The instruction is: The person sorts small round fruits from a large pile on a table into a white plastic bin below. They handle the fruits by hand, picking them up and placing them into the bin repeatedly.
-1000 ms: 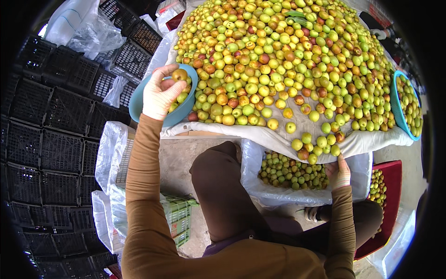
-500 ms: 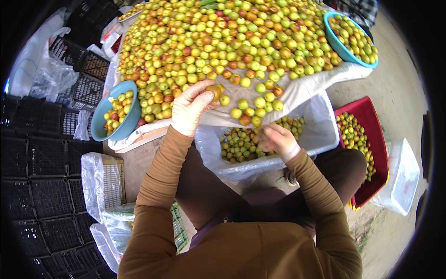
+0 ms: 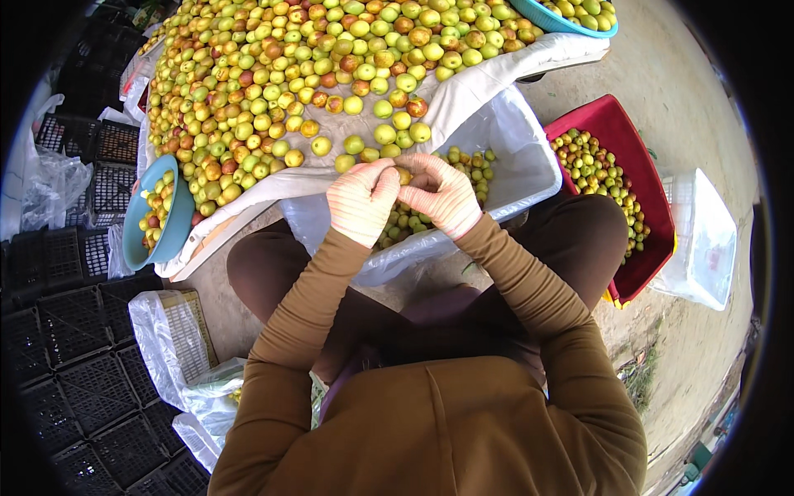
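I see my left hand (image 3: 362,201) and right hand (image 3: 442,194) in thin knit gloves, meeting over the white plastic-lined bin (image 3: 529,161). The fingers of both pinch one small round fruit (image 3: 404,175) between them. Beyond lies the tabletop (image 3: 463,91), draped in white cloth, heaped with smooth yellow-green fruit. A blue bowl (image 3: 178,227) sits left, a red crate (image 3: 616,132) right.

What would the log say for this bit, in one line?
left hand: on small fruit | right hand: on same fruit | below: white lined box of fruit | left: blue bowl
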The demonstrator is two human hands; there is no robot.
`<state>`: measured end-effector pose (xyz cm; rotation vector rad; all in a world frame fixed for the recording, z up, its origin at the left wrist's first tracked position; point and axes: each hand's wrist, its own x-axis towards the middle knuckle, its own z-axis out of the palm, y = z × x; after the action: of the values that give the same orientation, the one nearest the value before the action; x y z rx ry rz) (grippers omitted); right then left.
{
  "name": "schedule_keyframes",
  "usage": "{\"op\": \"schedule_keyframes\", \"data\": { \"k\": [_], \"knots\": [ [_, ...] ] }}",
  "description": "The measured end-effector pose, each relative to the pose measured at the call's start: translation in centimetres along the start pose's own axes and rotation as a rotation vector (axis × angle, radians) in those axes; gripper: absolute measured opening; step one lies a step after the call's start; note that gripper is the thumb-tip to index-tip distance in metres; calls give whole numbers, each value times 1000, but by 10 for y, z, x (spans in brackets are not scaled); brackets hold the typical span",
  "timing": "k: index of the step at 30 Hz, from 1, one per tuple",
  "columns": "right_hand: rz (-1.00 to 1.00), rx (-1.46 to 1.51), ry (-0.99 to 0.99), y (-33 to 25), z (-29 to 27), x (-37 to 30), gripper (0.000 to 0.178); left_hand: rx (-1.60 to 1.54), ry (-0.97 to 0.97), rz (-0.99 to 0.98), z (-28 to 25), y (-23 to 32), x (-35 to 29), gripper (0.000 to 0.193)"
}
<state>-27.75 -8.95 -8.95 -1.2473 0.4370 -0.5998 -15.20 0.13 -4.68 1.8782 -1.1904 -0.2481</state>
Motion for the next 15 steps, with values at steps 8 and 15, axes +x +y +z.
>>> {"op": "schedule_keyframes", "data": {
  "k": [8,15],
  "knots": [
    [86,95,-88,-2,-7,-8,46,-272,-90,-174,-6,2,-4,25],
    [126,204,-121,0,-16,-9,49,-458,-103,-292,-1,-11,-7,26]
  ]
}}
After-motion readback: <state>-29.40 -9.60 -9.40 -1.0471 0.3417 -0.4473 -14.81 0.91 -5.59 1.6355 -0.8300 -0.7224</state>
